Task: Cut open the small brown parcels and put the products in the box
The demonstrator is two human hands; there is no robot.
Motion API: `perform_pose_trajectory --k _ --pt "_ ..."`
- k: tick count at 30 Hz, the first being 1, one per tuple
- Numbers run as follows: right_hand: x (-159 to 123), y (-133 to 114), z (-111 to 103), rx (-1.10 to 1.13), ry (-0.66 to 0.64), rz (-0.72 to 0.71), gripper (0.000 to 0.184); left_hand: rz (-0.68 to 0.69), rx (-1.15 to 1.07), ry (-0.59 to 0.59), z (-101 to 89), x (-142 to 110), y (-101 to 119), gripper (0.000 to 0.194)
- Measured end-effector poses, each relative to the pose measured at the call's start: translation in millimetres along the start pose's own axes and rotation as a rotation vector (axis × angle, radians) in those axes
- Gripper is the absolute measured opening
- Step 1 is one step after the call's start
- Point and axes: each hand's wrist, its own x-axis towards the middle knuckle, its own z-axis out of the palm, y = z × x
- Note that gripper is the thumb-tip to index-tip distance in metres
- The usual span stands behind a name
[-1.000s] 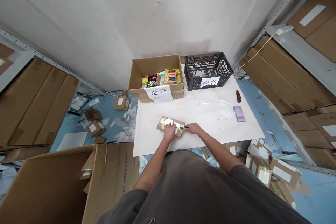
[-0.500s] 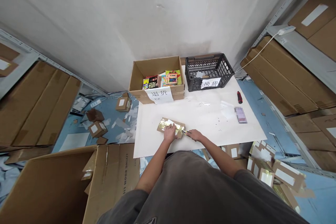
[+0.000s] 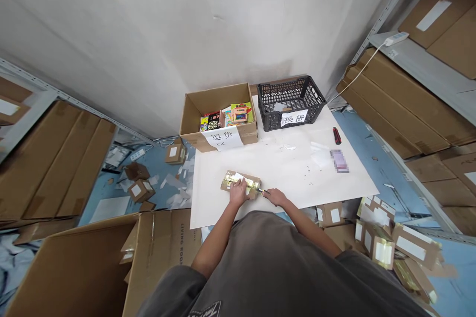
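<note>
A small cardboard box wrapped in shiny yellowish tape lies near the front edge of the white table. My left hand grips it from the near side, fingers over the top beside a white label. At the box's right end, my right hand is closed around a utility knife. Its thin tip touches the taped end; most of the handle is hidden in my fingers. A red and black box cutter lies apart at the table's right side, close to a blurred purple item.
At the table's back stand an open carton of colourful books and a black plastic crate, both with paper signs. Paper scraps lie on the right. A large open carton stands at left; shelves of boxes flank the table.
The view has shifted slightly. My right hand has moved a little left towards the small box, and the knife tip sits slightly further in at its right end.
</note>
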Motion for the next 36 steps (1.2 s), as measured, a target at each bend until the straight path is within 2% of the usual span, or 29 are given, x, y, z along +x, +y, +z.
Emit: perform_pose_trajectory --k 5,8,12,15,18,22,25,29,33,36 --pt "-3 18 -19 0.032 0.034 0.005 0.053 0.021 0.0 0.005 -1.3 8 0 0.078" --pt "3 20 -28 0.081 0.068 0.03 0.055 0.062 -0.019 -0.007 -6.0 12 -4 0.067" --pt "7 15 -19 0.249 0.149 0.071 0.055 0.06 -0.089 0.017 -13.2 18 -20 0.063" --pt "3 12 -3 0.378 0.201 0.098 0.055 -0.004 -0.053 -0.002 -14.0 30 -33 0.08" --pt "-2 11 7 0.411 0.219 0.117 0.06 -0.049 -0.018 -0.064 -11.7 47 -39 0.101" --pt "-2 8 7 0.418 0.24 0.11 0.062 -0.049 0.017 -0.097 -10.2 61 -38 0.097" --pt "-1 7 9 0.342 0.242 0.046 0.055 -0.027 0.023 -0.062 -7.6 60 -39 0.091" --pt "-5 7 19 0.093 0.263 -0.085 0.043 -0.001 0.015 0.059 6.5 51 -36 0.081" --pt "-11 4 23 -0.138 0.262 -0.048 0.046 0.005 0.004 0.21 25.0 49 -29 0.067" --pt "-14 -1 14 -0.284 0.232 -0.053 0.049 -0.015 -0.012 0.295 32.2 51 -24 0.061"
